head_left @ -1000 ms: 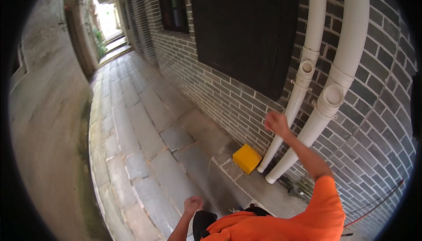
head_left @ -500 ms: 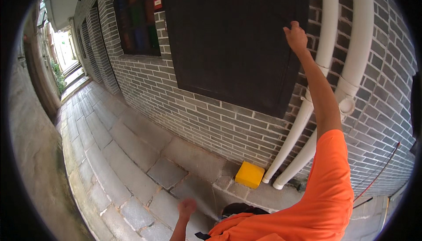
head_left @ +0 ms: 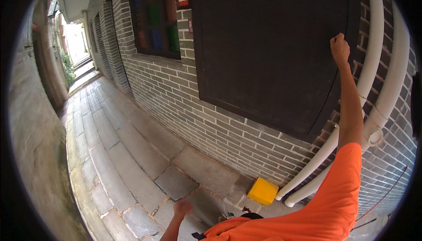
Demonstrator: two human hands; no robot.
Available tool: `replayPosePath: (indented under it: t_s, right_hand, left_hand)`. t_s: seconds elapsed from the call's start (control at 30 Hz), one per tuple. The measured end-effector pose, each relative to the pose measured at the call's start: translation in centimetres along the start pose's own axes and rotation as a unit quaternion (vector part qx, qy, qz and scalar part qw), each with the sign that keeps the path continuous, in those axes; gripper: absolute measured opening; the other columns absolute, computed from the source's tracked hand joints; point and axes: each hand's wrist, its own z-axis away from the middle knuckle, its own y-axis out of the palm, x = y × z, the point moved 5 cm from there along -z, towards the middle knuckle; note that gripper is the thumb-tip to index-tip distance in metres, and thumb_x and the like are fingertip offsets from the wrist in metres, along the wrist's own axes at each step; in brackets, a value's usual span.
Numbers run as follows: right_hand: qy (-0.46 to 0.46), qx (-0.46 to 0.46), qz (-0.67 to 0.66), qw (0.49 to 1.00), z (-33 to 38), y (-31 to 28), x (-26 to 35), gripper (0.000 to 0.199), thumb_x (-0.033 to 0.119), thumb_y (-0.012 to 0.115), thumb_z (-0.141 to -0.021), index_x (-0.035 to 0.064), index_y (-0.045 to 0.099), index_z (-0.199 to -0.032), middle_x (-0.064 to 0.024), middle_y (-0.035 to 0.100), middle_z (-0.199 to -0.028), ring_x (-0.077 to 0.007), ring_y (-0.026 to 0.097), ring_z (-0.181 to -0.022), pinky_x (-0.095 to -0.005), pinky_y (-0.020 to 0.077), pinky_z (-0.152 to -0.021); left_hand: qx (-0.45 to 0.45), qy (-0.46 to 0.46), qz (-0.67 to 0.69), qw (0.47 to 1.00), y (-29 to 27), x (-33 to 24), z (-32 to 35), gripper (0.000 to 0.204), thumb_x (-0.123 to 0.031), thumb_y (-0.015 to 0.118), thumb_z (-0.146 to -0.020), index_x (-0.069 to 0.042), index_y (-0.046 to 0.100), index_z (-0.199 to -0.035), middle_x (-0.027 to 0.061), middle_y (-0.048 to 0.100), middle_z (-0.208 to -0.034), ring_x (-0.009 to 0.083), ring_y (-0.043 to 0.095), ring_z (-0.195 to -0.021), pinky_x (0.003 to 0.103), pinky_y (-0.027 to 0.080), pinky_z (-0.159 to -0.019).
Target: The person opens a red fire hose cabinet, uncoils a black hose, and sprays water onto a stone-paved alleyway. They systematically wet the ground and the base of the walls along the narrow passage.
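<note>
Brick wall (head_left: 169,102): grey with pale joints, running along the right side of the alley and off toward the bright far end.
Paving (head_left: 132,151): long stone slabs between this wall and a rough plastered wall (head_left: 37,144) on the left.
Dark panel (head_left: 270,56): set upright in the brick wall, between the window and the pipes, with the right hand before its right edge.
Orange shirt (head_left: 312,201): its right sleeve reaches up across the lower parts of the pipes.
White pipes (head_left: 391,80): two, just right of the panel, running down to the ground.
Window (head_left: 156,21): coloured panes, left of the panel.
Yellow box (head_left: 263,191): at the wall's foot, just beside the pipe ends.
Right hand (head_left: 340,49): raised, fingers curled into a fist; whether it touches the panel, I cannot tell.
Left hand (head_left: 183,208): low over the slabs, blurred; its grip cannot be told.
</note>
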Motion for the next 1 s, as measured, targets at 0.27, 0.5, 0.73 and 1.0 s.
replayPosePath:
  t_s: [0.27,0.5,0.73,1.0]
  right_hand:
    - [-0.067,-0.052,0.094,0.992,3.1,-10.9,6.1,0.022,0.026,0.055,-0.082,0.0038,0.051,-0.083,-0.0165,0.062,-0.066,-0.0334,0.063,-0.063,-0.0422,0.0496,-0.057]
    - [-0.178,-0.12,0.081,0.973,10.8,-25.8,23.5,0.008,0.013,0.052,-0.077,0.007,0.049,-0.072,-0.0102,0.058,-0.055,-0.0248,0.062,-0.047,-0.0361,0.0473,-0.039]
    - [-0.412,-0.141,-0.404,0.805,20.6,-36.0,37.2,0.015,0.008,0.053,-0.063,0.0052,0.039,-0.068,-0.0027,0.038,-0.051,-0.0175,0.041,-0.038,-0.0338,0.032,-0.033]
    - [-0.403,0.169,-0.457,0.774,34.2,-30.4,37.0,0.026,0.005,0.059,-0.063,-0.0024,0.054,-0.087,-0.0081,0.051,-0.058,-0.0237,0.052,-0.045,-0.0334,0.0442,-0.043]
  left_hand:
    - [0.109,0.131,-0.041,0.984,6.4,-8.7,-4.8,0.018,-0.017,0.067,-0.079,-0.002,0.063,-0.087,0.0012,0.061,-0.069,0.0128,0.059,-0.063,0.026,0.047,-0.056]
    - [0.169,0.558,-0.129,0.802,17.4,-33.4,7.0,0.07,-0.026,0.071,-0.076,-0.001,0.035,-0.13,0.0212,0.038,-0.131,0.0357,0.041,-0.118,0.042,0.035,-0.098]
    - [0.095,0.62,-0.025,0.778,12.1,-36.3,13.7,0.091,-0.027,0.074,-0.071,0.006,0.019,-0.136,0.0232,0.028,-0.136,0.035,0.032,-0.124,0.044,0.027,-0.102]
    - [-0.192,0.493,-0.018,0.849,-8.7,-34.2,10.1,0.041,-0.011,0.061,-0.083,0.011,0.047,-0.116,0.0205,0.056,-0.111,0.0266,0.055,-0.098,0.036,0.042,-0.088]
